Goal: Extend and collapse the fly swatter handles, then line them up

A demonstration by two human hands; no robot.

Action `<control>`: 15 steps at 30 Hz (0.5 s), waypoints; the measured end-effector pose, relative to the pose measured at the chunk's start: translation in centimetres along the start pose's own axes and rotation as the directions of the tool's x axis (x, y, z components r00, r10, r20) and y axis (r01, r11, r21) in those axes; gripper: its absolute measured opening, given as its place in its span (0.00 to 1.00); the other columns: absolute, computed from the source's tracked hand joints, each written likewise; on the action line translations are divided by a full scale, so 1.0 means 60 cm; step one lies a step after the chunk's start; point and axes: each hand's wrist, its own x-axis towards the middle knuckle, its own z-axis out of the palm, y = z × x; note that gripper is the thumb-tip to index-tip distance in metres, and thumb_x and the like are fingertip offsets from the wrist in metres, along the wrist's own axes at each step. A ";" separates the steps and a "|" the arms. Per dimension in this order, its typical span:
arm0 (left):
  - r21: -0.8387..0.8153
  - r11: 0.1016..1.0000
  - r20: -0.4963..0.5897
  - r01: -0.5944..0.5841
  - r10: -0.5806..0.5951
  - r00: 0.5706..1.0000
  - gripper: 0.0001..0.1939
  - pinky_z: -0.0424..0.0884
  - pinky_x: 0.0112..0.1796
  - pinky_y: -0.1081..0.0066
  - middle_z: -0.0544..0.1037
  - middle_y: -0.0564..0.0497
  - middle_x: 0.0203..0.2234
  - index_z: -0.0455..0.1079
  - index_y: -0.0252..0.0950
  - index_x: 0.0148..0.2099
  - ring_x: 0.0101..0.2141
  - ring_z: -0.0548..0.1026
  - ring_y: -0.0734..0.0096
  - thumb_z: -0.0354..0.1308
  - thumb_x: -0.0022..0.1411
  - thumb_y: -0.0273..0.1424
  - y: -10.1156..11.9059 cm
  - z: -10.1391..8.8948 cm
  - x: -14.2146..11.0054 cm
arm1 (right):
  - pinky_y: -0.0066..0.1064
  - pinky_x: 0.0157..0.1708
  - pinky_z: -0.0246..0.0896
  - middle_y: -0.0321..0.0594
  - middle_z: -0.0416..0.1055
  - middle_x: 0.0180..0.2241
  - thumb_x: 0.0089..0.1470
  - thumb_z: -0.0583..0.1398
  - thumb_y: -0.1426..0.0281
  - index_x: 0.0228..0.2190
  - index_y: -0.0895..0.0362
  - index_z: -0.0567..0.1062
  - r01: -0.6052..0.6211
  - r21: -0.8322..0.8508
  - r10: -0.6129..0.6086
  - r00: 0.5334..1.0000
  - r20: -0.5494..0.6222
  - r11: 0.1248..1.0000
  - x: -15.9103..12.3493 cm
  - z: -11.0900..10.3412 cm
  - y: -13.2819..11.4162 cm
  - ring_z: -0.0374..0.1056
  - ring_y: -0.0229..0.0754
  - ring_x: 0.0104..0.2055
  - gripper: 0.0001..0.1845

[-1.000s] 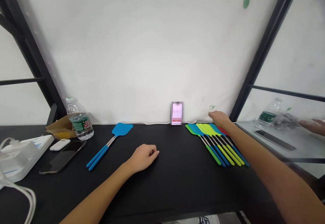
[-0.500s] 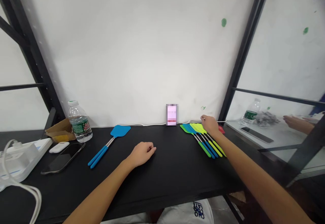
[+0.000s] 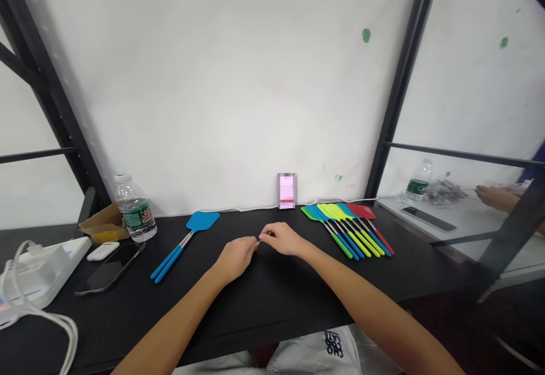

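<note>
My left hand point(image 3: 235, 257) and my right hand point(image 3: 283, 239) meet at the middle of the black table point(image 3: 272, 295), fingertips almost touching. Both are loosely curled in a pinch; whether anything small sits between the fingers I cannot make out. A row of several fly swatters point(image 3: 349, 227), green, blue, yellow and red, lies fanned out to the right of my right hand. Two blue swatters point(image 3: 183, 241) lie together to the left of my left hand.
A water bottle point(image 3: 134, 210), a cardboard box point(image 3: 102, 223), a white case point(image 3: 102, 250), a dark phone point(image 3: 109, 269) and a white power strip point(image 3: 38, 267) with cable sit at left. A small pink card point(image 3: 286, 190) leans on the wall. Another person's hand point(image 3: 496, 196) works at the neighbouring table on the right.
My right hand left the fanned swatters at the right and moved left to meet my left hand at the table's middle. The left hand barely moved.
</note>
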 end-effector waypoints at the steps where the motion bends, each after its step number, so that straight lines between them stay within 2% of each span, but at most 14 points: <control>1: 0.015 1.000 0.014 0.016 -0.016 1.000 0.19 0.62 0.33 0.71 0.74 0.51 0.29 0.66 0.39 0.34 0.33 0.72 0.68 0.37 0.69 0.37 -0.002 0.001 0.001 | 0.25 0.29 0.56 0.37 0.74 0.28 0.60 0.53 0.58 0.37 0.55 0.77 -0.038 0.000 0.038 0.999 -0.020 0.999 0.000 -0.014 0.014 0.68 0.36 0.29 0.17; 2: 0.020 0.999 0.020 0.031 -0.031 0.999 0.18 0.61 0.33 0.71 0.74 0.51 0.29 0.66 0.38 0.33 0.32 0.72 0.68 0.37 0.69 0.36 -0.003 0.002 0.002 | 0.25 0.30 0.56 0.38 0.74 0.28 0.61 0.51 0.56 0.39 0.56 0.76 -0.091 -0.032 0.089 0.994 -0.068 0.995 -0.002 -0.035 0.032 0.68 0.37 0.29 0.20; 3: 0.021 0.999 0.021 0.041 -0.042 0.999 0.18 0.60 0.32 0.71 0.74 0.51 0.28 0.65 0.38 0.33 0.31 0.72 0.69 0.38 0.69 0.36 -0.004 0.002 0.002 | 0.27 0.31 0.57 0.40 0.74 0.30 0.61 0.50 0.56 0.38 0.57 0.76 -0.181 -0.110 0.161 0.972 -0.169 0.977 -0.007 -0.060 0.057 0.68 0.39 0.31 0.21; 4: 0.022 0.999 0.020 0.050 -0.050 0.999 0.18 0.60 0.31 0.72 0.74 0.51 0.28 0.65 0.38 0.32 0.31 0.71 0.69 0.38 0.69 0.36 -0.004 0.003 0.003 | 0.28 0.34 0.57 0.44 0.74 0.32 0.61 0.50 0.57 0.37 0.58 0.75 -0.311 -0.190 0.246 0.921 -0.302 0.931 -0.014 -0.088 0.085 0.69 0.41 0.34 0.21; 6: 0.026 0.998 0.012 0.065 -0.065 0.998 0.18 0.58 0.30 0.72 0.73 0.51 0.27 0.64 0.38 0.31 0.30 0.71 0.69 0.38 0.69 0.37 -0.003 0.003 0.004 | 0.31 0.38 0.58 0.51 0.73 0.37 0.60 0.52 0.63 0.38 0.61 0.75 -0.578 -0.278 0.398 0.769 -0.501 0.767 -0.037 -0.145 0.151 0.69 0.46 0.40 0.17; 7: 0.028 0.997 0.009 0.073 -0.073 0.997 0.18 0.57 0.30 0.72 0.73 0.51 0.27 0.64 0.38 0.31 0.30 0.71 0.69 0.38 0.69 0.37 -0.002 0.004 0.004 | 0.32 0.39 0.58 0.54 0.73 0.39 0.59 0.53 0.67 0.39 0.62 0.75 -0.682 -0.284 0.465 0.690 -0.555 0.674 -0.051 -0.170 0.185 0.69 0.48 0.43 0.15; 8: 0.027 0.996 0.005 0.081 -0.081 0.997 0.18 0.56 0.29 0.72 0.73 0.51 0.26 0.64 0.38 0.31 0.29 0.70 0.69 0.39 0.68 0.37 -0.002 0.005 0.005 | 0.33 0.40 0.59 0.55 0.72 0.42 0.57 0.54 0.69 0.40 0.62 0.74 -0.748 -0.277 0.532 0.636 -0.559 0.603 -0.066 -0.189 0.216 0.69 0.49 0.45 0.14; 9: 0.023 0.996 0.002 0.086 -0.087 0.996 0.18 0.56 0.29 0.72 0.73 0.51 0.26 0.63 0.38 0.31 0.29 0.70 0.69 0.39 0.68 0.38 -0.002 0.005 0.006 | 0.33 0.40 0.59 0.56 0.71 0.43 0.55 0.54 0.71 0.40 0.62 0.74 -0.787 -0.273 0.586 0.600 -0.545 0.553 -0.079 -0.203 0.243 0.68 0.50 0.45 0.13; 10: 0.016 0.996 0.000 0.091 -0.091 0.996 0.18 0.55 0.29 0.72 0.72 0.51 0.26 0.63 0.38 0.30 0.28 0.70 0.69 0.39 0.68 0.38 -0.002 0.006 0.007 | 0.34 0.41 0.59 0.55 0.71 0.44 0.54 0.56 0.71 0.41 0.62 0.74 -0.799 -0.274 0.620 0.592 -0.515 0.536 -0.090 -0.211 0.266 0.68 0.50 0.46 0.14; 12: 0.000 0.996 -0.004 0.093 -0.093 0.996 0.18 0.55 0.29 0.72 0.72 0.52 0.25 0.63 0.38 0.30 0.28 0.70 0.69 0.39 0.68 0.39 -0.005 0.008 0.008 | 0.34 0.42 0.60 0.52 0.72 0.44 0.52 0.58 0.68 0.40 0.59 0.74 -0.792 -0.276 0.649 0.606 -0.460 0.544 -0.102 -0.212 0.294 0.68 0.51 0.48 0.13; 15: -0.018 0.995 -0.010 0.101 -0.102 0.995 0.18 0.54 0.28 0.72 0.71 0.52 0.24 0.62 0.38 0.29 0.28 0.69 0.69 0.40 0.68 0.39 -0.007 0.009 0.008 | 0.34 0.43 0.60 0.50 0.73 0.43 0.54 0.57 0.68 0.37 0.58 0.76 -0.774 -0.297 0.619 0.629 -0.471 0.560 -0.096 -0.195 0.303 0.68 0.50 0.47 0.11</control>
